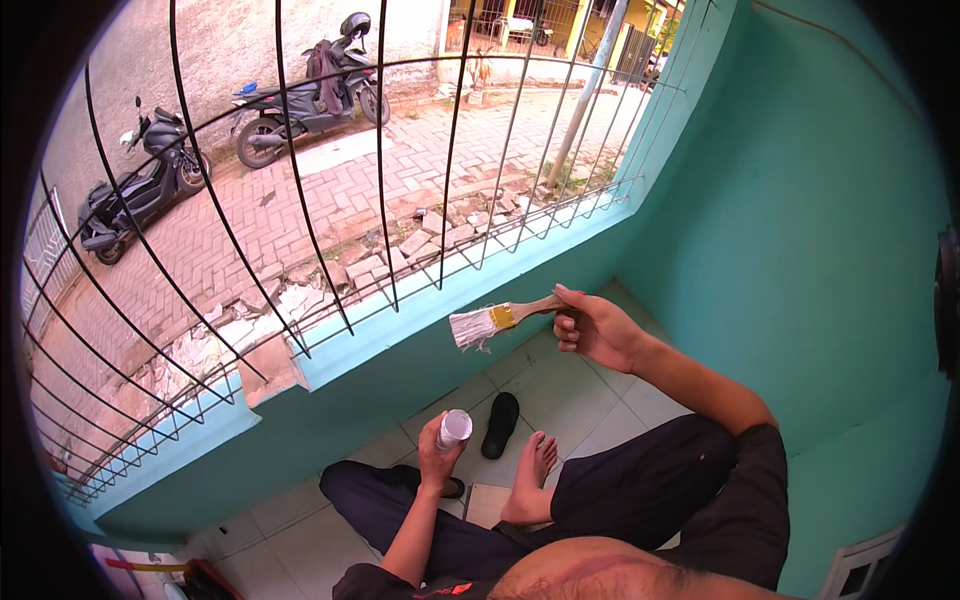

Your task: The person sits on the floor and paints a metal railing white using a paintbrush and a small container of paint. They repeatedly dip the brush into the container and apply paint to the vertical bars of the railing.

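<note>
From where I stand, the brush (504, 317) is in the air on the near side of the windowsill (400, 335), bristles (472, 328) pointing left. The fingers of the right hand (598, 332) are clamped on its handle, near the end. The fingers of the left hand (437, 458) are wrapped around a small white container (454, 427), nearer and to the left, mouth upward.

Recommended handling, in my judgement:
1. Move the grip toward the yellow ferrule; holding the handle near its end gives less control.
2. Bring the container beneath the bristles. Pale strands hang from their lower edge and could drop onto the floor (570, 390).
3. Wipe both faces of the bristles on the container's rim.
4. Hold the container upright; its fill level cannot be told from here.

Count:
- Brush: one.
- Container: one.
- Hands: two.
- Bare foot (530, 480) in view: one.
- Loose dark slipper (500, 425), right of the container: one.
- Motorbikes (315, 115), on the far paved road (420, 150): two.
</note>
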Motion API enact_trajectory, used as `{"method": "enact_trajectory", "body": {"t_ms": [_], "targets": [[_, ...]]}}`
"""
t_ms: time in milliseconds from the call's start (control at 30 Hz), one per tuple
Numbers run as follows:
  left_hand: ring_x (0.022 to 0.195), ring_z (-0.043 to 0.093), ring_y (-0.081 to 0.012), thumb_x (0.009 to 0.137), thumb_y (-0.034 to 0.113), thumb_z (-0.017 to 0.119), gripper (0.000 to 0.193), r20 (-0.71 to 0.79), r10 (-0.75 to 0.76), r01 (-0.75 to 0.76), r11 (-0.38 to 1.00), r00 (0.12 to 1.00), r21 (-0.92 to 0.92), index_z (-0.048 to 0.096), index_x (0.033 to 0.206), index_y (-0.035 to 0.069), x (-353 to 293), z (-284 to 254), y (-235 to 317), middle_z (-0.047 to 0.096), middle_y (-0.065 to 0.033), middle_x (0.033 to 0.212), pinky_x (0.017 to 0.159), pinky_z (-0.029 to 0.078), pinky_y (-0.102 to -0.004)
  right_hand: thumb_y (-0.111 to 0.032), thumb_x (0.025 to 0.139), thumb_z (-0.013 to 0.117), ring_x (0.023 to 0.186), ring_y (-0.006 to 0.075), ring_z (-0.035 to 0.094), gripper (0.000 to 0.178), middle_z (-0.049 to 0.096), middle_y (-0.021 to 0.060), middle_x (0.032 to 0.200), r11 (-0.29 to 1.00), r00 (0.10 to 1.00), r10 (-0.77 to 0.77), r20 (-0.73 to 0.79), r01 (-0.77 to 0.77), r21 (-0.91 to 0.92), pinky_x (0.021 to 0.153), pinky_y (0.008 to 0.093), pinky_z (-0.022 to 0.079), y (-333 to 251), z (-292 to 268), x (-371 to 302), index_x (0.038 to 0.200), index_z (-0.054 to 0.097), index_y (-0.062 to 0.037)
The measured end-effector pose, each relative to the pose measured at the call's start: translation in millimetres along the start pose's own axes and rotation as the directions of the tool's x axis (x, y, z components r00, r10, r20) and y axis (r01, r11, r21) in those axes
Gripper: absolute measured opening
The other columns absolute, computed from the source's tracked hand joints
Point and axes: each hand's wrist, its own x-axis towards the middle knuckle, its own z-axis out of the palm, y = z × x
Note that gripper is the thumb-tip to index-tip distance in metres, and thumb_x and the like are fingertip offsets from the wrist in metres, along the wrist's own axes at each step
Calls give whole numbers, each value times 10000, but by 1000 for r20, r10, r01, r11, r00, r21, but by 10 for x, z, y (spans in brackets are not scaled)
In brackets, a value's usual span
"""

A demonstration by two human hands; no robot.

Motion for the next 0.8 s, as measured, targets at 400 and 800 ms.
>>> {"method": "enact_trajectory", "body": {"t_ms": [400,800], "targets": [[1121,592,-331,692,108,870,656,41,-8,6,1000,999,30,586,1281,54,-186,158,-40,631,-136,1215,976,461,-425,-366,1014,590,665,108,411,243,453,-39,715,987,999,-52,-5,53,152,626,277,372,-189,-237,276,934,558,-138],[1134,592,-342,714,99,854,630,-49,-89,88,996,995,-17,580,1280,58,55,417,-196,628,-133,1212,973,456,-431,-371,1006,602,659,108,406,252,454,-45,713,976,991,-25,-128,52,210,627,276,371,-96,-416,-24,950,584,-126]]}}
